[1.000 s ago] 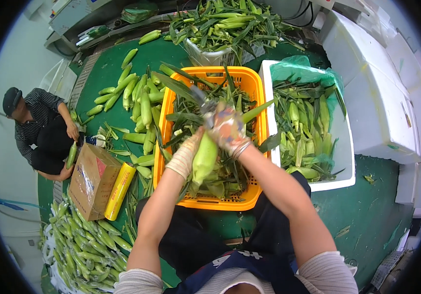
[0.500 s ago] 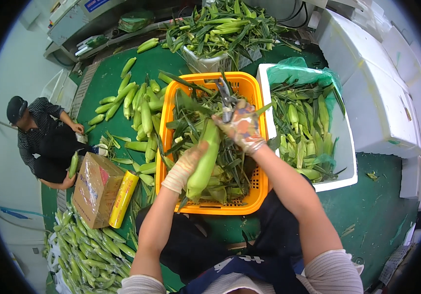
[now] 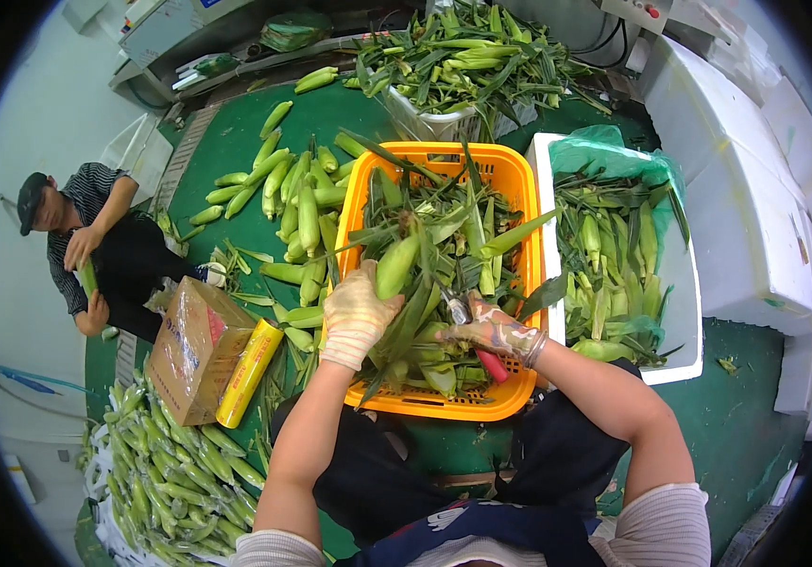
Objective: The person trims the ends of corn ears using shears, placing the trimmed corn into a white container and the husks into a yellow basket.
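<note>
Wrapped around a green ear of corn in its husk (image 3: 396,266), my gloved left hand (image 3: 358,314) holds it above the left part of an orange plastic basket (image 3: 462,410). Long loose husk leaves (image 3: 408,326) hang beside the ear. My right hand (image 3: 495,331), in a patterned glove, grips red-handled pruning shears (image 3: 492,365) over the basket's right side. Their metal head points away from me and is partly hidden among leaves. Cut leaves and husks fill the basket beneath both hands.
A white foam box (image 3: 691,283) of trimmed corn stands right of the basket. Corn ears (image 3: 307,217) lie left; a leaf-heaped crate (image 3: 434,123) stands behind. A carton (image 3: 184,354), yellow film roll (image 3: 250,373), bagged corn (image 3: 174,482) and a seated person (image 3: 108,241) are farther left.
The shears have come down nearer me, their red handle now showing. My left hand has moved slightly away from me; the ear now shows shorter, with leaves beside it. The co-worker has raised both hands.
</note>
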{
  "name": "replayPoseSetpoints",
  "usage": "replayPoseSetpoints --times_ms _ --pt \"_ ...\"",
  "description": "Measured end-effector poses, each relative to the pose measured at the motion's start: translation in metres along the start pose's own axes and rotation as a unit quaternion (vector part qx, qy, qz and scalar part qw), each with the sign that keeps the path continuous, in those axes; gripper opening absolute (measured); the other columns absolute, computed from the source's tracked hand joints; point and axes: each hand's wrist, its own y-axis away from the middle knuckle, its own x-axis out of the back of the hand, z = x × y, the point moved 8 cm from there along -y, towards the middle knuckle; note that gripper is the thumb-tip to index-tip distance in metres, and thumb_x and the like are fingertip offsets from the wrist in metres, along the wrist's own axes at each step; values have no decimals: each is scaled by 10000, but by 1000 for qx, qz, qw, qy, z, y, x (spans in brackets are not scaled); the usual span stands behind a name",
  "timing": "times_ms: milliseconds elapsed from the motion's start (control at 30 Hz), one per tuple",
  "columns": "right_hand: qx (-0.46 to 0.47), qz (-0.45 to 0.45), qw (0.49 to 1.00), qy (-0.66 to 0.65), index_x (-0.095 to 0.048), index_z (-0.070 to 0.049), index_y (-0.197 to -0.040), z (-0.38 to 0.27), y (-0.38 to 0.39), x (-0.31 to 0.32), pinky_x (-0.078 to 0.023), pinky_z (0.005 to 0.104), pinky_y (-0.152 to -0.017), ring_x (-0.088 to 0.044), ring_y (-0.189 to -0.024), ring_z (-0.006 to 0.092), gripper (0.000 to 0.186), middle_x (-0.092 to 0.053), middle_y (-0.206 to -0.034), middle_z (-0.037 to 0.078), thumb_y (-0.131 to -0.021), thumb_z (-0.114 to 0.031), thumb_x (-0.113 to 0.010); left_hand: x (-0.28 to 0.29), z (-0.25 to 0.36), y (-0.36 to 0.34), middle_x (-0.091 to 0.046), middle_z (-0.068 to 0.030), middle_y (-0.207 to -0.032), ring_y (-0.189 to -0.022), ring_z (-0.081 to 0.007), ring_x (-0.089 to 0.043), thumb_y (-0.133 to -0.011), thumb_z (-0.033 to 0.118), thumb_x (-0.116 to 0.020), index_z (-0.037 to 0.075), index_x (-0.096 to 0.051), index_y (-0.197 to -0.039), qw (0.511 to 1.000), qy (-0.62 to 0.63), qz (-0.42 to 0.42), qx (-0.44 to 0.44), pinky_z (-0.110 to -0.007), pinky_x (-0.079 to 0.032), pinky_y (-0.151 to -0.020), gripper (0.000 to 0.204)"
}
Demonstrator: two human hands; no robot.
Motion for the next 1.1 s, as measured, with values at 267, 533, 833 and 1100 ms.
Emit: replayPoseSetpoints --times_ms 267,533,833,1100 --pt "11 -125 981 -151 -399 33 -1298 -10 -19 26 -408 310 -928 -496 -1092 230 975 -520 -1198 150 -599 -519 -796 -7 7 13 -628 -137 -1070 -985 -298 -611 -635 238 -775 85 -535 -1212 995 18 -19 -98 -354 -496 -852 643" --pt "-36 -14 961 -273 -567 -18 -765 6 -24 46 -471 263 -460 -517 -465 119 406 -573 -670 25 -691 -355 -781 -6 -24 0 -625 -158 -1078 -1011 -269 -599 -657 194 -764 51 -539 -1188 979 129 45 -150 -341 -491 -853 595" --pt "30 -176 974 -140 -491 -47 -1061 -25 22 -13 -435 260 -815 -524 -895 149 611 -528 -936 37 -702 -441 -790 -55 -39 1 -640 -156 -943 -822 -237 -630 -766 414 -652 -27 -519 -1166 672 694 -260 -1 -340 -520 -769 610" --pt "16 -124 894 -430 -535 -19 -942 -43 -4 10 -505 271 -580 -571 -663 127 443 -577 -762 46 -692 -286 -786 -69 11 46 -636 -192 -821 -645 -274 -620 -779 493 -626 -31 -539 -1119 463 774 -431 37 -354 -540 -592 630"
